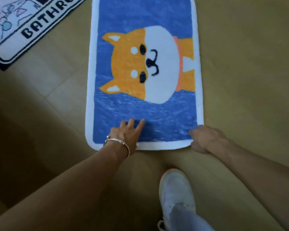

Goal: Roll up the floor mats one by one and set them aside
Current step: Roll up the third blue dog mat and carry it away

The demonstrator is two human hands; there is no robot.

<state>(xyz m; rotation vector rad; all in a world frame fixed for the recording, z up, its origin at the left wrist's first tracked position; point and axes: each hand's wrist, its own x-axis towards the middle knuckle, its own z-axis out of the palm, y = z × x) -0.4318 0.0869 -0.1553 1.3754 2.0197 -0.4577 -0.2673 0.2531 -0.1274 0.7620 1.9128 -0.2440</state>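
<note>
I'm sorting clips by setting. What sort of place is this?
Likely a room in a home, perhaps near a bathroom: a wood-look floor, a plush dog mat lying flat, and a second mat lettered BATHRO, cut off by the frame.

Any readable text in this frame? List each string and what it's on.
"BATHRO": black block letters on the white band of the black-bordered mat, upper left; the frame's top edge cuts off the rest of the word.
Blue dog mat: no text.
Nothing else is legible.
</note>
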